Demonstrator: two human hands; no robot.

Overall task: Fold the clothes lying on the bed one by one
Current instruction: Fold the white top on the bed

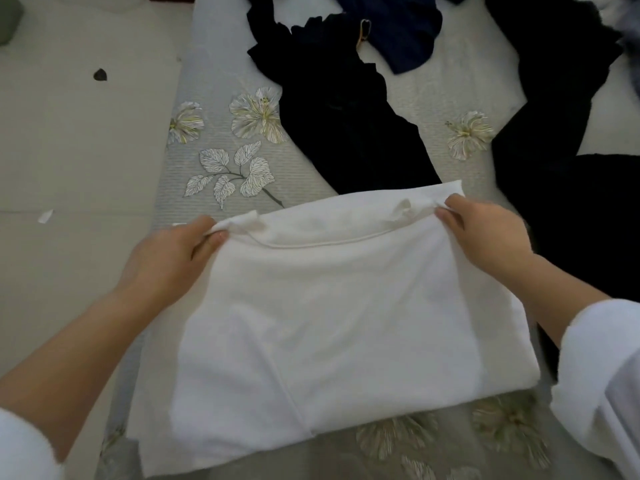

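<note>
White sleeves [602,375] frame my view at the bottom corners, and bare forearms reach forward from them. My left hand [173,258] pinches the far left corner of the white garment [329,306], with the cloth bunched between thumb and fingers. My right hand [485,233] pinches the far right corner in the same way. Both hands are clamped on that one piece and are set well apart, at either end of its far edge. The white garment lies on the near part of the bed [214,81], between my arms, folded into a rough rectangle of several layers. A stitched hem runs across it just below the edge I hold, sagging slightly in the middle. A straight seam runs down the lower half toward me. The near left part looks thinner than the rest, a single pale layer, and the right side ends in a rounded fold. The bed has a grey striped cover printed with pale flowers and leaves. Past the far edge of the white piece a black garment [346,133] lies spread out, its lower end meeting that edge. A navy garment [398,29] lies beyond it, and more black clothing [561,98] is piled to the right. To the left is the pale floor [69,150], with a small dark mark [100,75] and a white scrap [45,216] on it.
</note>
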